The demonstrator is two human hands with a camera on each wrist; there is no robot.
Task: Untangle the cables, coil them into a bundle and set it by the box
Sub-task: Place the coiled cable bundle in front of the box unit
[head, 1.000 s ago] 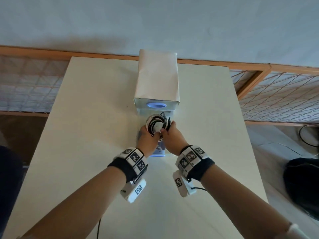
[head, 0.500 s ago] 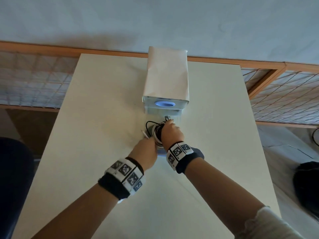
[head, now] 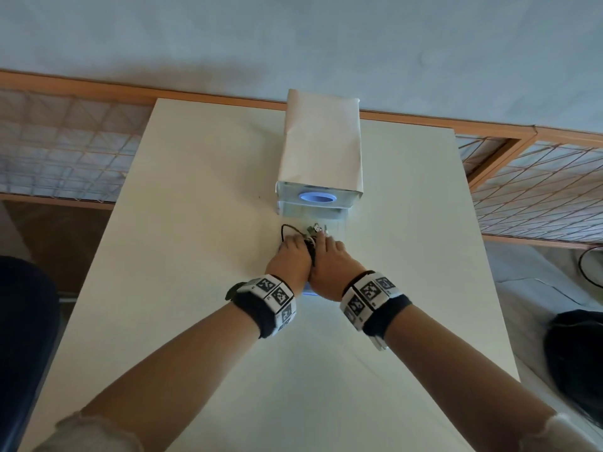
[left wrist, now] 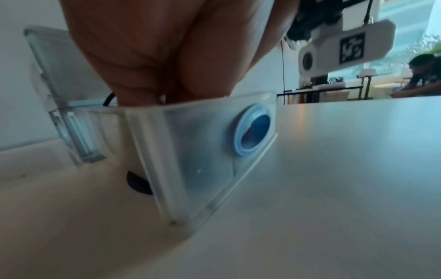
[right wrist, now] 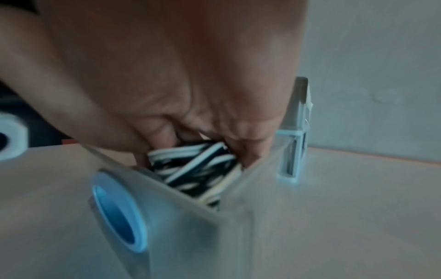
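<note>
A box (head: 321,141) wrapped in white paper stands at the table's far middle. Its translucent drawer (left wrist: 203,151), with a blue ring handle (right wrist: 117,219), is pulled out toward me. The coiled black and white cable bundle (right wrist: 198,169) lies inside the drawer. My right hand (head: 323,239) pinches the coil between thumb and fingers. Beside it my left hand (head: 292,241) curls down over the bundle's left side, fingertips hidden behind the drawer front. A loose black loop (head: 287,228) and a plug end (head: 316,228) stick out beyond the fingers.
The cream table (head: 195,223) spreads wide on both sides of the box. Wire mesh panels (head: 58,151) in wooden frames flank it. A dark bag (head: 577,360) lies on the floor at the right. A person (left wrist: 424,75) sits far off in the left wrist view.
The coil was held up in front of the box with its ring showing. Both hands have since lowered it into the drawer and closed together over it.
</note>
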